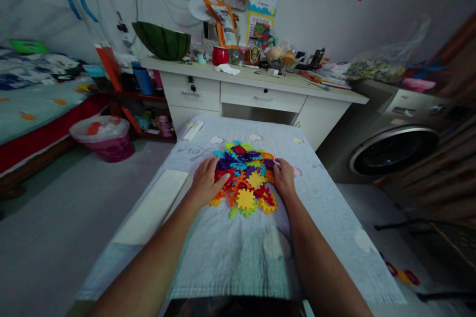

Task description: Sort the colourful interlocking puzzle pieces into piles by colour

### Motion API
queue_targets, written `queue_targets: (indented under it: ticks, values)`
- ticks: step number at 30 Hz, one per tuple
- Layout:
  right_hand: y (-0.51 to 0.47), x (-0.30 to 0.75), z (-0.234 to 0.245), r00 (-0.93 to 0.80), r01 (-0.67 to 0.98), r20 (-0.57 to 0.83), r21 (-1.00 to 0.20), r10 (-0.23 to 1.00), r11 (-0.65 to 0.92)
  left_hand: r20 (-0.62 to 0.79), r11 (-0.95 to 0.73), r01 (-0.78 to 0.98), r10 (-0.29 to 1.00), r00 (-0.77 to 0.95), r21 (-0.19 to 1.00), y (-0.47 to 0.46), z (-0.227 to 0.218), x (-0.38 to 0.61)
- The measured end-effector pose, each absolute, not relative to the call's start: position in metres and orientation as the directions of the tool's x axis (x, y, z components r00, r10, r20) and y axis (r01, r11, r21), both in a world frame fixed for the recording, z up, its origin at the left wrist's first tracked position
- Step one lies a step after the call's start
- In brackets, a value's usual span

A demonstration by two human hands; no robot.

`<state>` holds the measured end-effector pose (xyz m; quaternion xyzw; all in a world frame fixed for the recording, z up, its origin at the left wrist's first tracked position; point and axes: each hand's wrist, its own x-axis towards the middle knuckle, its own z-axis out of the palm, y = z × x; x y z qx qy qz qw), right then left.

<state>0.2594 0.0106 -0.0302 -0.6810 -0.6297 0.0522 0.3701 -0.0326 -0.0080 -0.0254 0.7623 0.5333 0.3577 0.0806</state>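
Observation:
A heap of colourful plastic gear pieces (243,164) lies on the cloth-covered table in front of me, in purple, blue, red, orange, yellow and green. Two yellow square toothed pieces rest on its near side, one of them (246,199) closest to me. My left hand (206,179) cups the heap's left edge, thumb spread away from the fingers and lying over the red pieces. At the right edge, my right hand (284,177) touches the pieces with its fingers slightly bent and apart. Neither hand visibly grips a piece, though some fingertips are hidden.
A pale cloth (323,218) covers the table. On its left lie a long white board (152,205) and a small white box (193,131). Beyond stands a cluttered white desk (201,90) with a cut watermelon (163,42); a washing machine (394,129) is right, a pink bin (107,143) left.

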Motion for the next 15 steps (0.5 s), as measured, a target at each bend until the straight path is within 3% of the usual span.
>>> queue_targets:
  ticks: [7, 15]
  values:
    - [0.005, 0.259, -0.028, 0.202, 0.805, 0.273, -0.594, 0.941, 0.000, 0.370, -0.372, 0.734, 0.912, 0.177, 0.568, -0.002, -0.035, -0.031]
    - [-0.001, 0.250, -0.026, 0.087, 0.637, 0.327, -0.745, 0.941, 0.200, 0.415, -0.421, 0.645, 0.893, 0.174, 0.637, 0.002, -0.034, -0.021]
